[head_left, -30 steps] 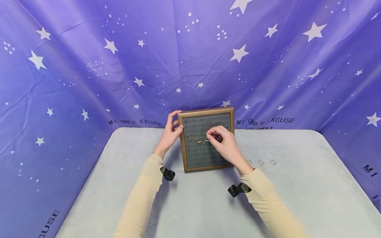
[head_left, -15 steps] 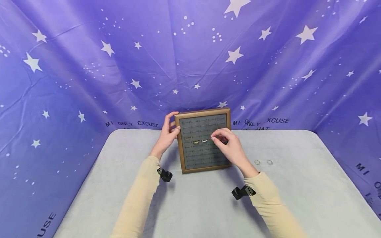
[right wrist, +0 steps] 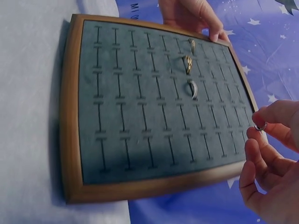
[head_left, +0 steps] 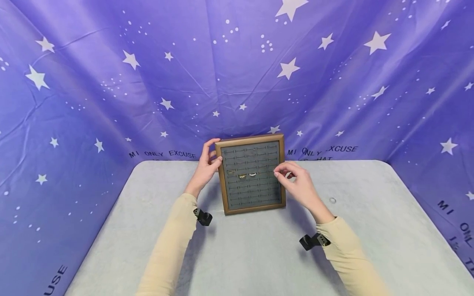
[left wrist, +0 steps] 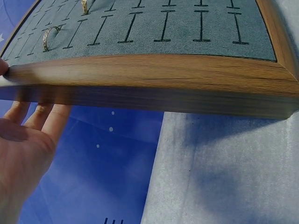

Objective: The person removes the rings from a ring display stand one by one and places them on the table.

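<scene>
A ring display board [head_left: 255,191] in a brown wooden frame stands tilted on the table, its grey padded face cut with rows of slots. My left hand [head_left: 203,172] grips its left edge, thumb on the front and fingers behind, as the left wrist view shows. Two gold-coloured rings [right wrist: 188,64] and a silver ring [right wrist: 193,89] sit in slots in one line across the board. Thumb and index finger of my right hand [head_left: 298,183] pinch another small silver ring [right wrist: 260,127] near the board's right edge.
On the table [head_left: 255,255], a loose ring [head_left: 332,200] lies right of my right wrist. A purple star-printed cloth [head_left: 222,74] hangs behind the table and along both sides. Each wrist wears a black camera [head_left: 311,241].
My right hand has moved right, from over the board's middle to its right edge, uncovering the silver ring in its slot. Fewer loose rings show beside my right wrist. My left hand keeps its grip.
</scene>
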Demonstrator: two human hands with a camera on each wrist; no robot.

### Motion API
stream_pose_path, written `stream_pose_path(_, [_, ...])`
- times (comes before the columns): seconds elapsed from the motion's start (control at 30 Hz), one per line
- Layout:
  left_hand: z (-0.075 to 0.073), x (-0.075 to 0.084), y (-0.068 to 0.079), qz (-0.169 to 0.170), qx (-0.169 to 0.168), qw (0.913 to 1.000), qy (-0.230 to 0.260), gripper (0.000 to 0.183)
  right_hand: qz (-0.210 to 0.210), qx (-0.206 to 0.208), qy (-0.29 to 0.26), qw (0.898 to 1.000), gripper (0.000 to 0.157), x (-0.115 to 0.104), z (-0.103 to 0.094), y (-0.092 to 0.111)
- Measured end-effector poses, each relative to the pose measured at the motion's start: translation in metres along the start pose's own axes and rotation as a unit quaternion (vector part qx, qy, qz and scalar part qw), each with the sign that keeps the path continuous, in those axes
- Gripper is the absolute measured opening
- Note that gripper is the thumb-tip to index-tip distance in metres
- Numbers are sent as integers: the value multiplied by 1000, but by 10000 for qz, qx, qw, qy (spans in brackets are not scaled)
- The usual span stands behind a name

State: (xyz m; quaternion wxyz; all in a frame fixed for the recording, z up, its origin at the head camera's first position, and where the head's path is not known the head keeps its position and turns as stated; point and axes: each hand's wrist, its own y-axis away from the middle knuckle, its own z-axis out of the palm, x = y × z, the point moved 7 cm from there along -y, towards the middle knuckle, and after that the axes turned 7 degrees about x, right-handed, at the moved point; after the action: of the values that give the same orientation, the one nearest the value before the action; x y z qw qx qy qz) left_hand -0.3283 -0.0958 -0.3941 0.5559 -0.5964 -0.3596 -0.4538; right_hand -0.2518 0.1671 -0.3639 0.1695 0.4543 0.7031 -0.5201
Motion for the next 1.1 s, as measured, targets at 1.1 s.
stream_pose_path(1.1, [6,26,8,50,-68,9999,-147,55,594,-62,332,9977,8,51,-33,40])
